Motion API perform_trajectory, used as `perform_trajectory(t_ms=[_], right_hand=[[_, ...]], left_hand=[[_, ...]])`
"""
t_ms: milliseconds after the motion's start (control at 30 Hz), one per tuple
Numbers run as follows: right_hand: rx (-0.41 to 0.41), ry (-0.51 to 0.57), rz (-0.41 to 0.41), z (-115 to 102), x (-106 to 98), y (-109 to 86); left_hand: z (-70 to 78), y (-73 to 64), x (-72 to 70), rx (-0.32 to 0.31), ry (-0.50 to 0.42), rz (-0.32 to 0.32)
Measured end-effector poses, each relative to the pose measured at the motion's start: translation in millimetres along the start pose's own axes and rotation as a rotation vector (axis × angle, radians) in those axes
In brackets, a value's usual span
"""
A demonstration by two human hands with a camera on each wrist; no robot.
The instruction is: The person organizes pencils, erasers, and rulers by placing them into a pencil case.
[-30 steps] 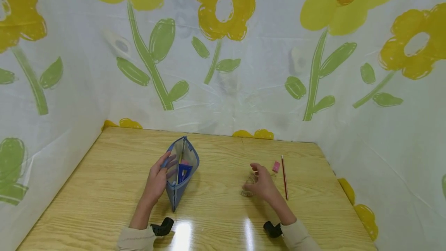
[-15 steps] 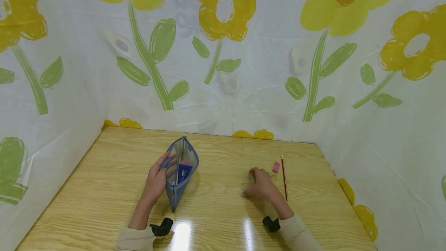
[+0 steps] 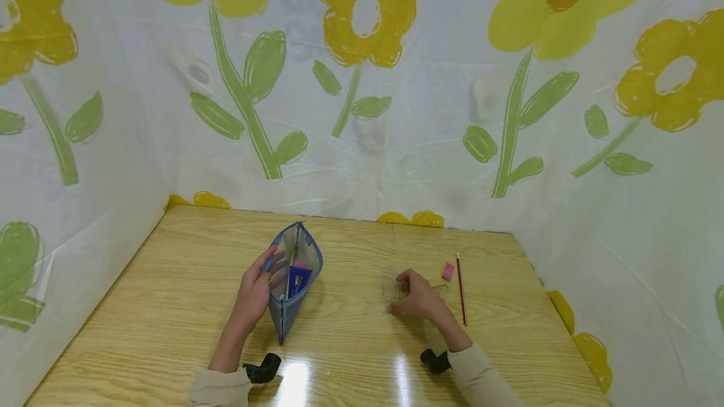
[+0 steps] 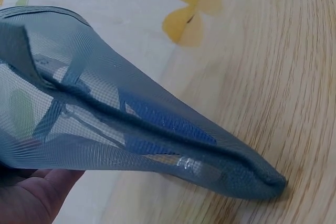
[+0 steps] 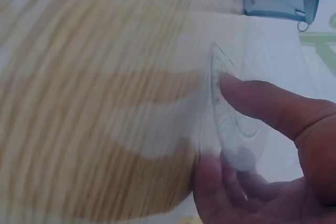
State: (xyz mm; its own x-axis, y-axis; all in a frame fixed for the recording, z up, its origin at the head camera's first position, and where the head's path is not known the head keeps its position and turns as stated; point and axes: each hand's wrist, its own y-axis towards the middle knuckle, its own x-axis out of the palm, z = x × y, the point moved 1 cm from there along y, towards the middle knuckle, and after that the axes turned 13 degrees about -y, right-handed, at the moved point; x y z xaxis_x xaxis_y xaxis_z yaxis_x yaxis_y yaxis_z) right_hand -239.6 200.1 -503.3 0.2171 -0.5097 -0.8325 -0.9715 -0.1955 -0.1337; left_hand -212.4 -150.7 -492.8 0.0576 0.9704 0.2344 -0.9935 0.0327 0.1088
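On the left of the table, my left hand (image 3: 252, 291) grips the near side of a blue mesh pencil case (image 3: 285, 322), its zip mouth spread apart. Inside, a blue set square (image 3: 300, 279), a pink item and a yellow pencil show. The left wrist view shows the case (image 4: 105, 114) with the blue set square (image 4: 157, 124) through its mesh. To the right, my right hand (image 3: 420, 296) pinches a clear plastic protractor (image 5: 219, 103) between thumb and fingers. Its curved scale stands on edge in the right wrist view, where the thumb (image 5: 262, 100) presses one face.
A pink eraser (image 3: 448, 271) lies just beyond my right hand. Beside it lies a red striped pencil (image 3: 461, 287) with a white end. The wooden table (image 3: 351, 331) meets a white flower-printed cloth (image 3: 362, 162) at the back and sides.
My right hand has come down over the clear protractor, closed its fingers on it and moved slightly left with it. The left hand and pencil case have stayed put.
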Motion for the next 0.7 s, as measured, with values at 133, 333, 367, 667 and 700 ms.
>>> perform_trajectory(t_ms=[133, 333, 367, 667, 700], right_hand=[[0.017, 0.086, 0.019, 0.4, 2.0, 3.8], [-0.020, 0.257, -0.002, 1.6, 3.2, 5.2], [-0.034, 0.289, -0.014, 1.9, 3.3, 5.0], [-0.095, 0.468, -0.044, 6.2, 5.8, 8.2], [-0.093, 0.492, -0.040, 6.1, 5.9, 8.4]], left_hand=[[0.4, -0.6, 0.6, 0.006, 0.006, -0.003], [0.1, -1.0, 1.4, 0.012, 0.012, -0.001], [-0.3, -0.8, 1.2, 0.012, 0.012, -0.002], [0.4, -1.2, 0.4, 0.002, -0.008, 0.001], [0.4, -1.1, 0.3, 0.003, -0.007, 0.001]])
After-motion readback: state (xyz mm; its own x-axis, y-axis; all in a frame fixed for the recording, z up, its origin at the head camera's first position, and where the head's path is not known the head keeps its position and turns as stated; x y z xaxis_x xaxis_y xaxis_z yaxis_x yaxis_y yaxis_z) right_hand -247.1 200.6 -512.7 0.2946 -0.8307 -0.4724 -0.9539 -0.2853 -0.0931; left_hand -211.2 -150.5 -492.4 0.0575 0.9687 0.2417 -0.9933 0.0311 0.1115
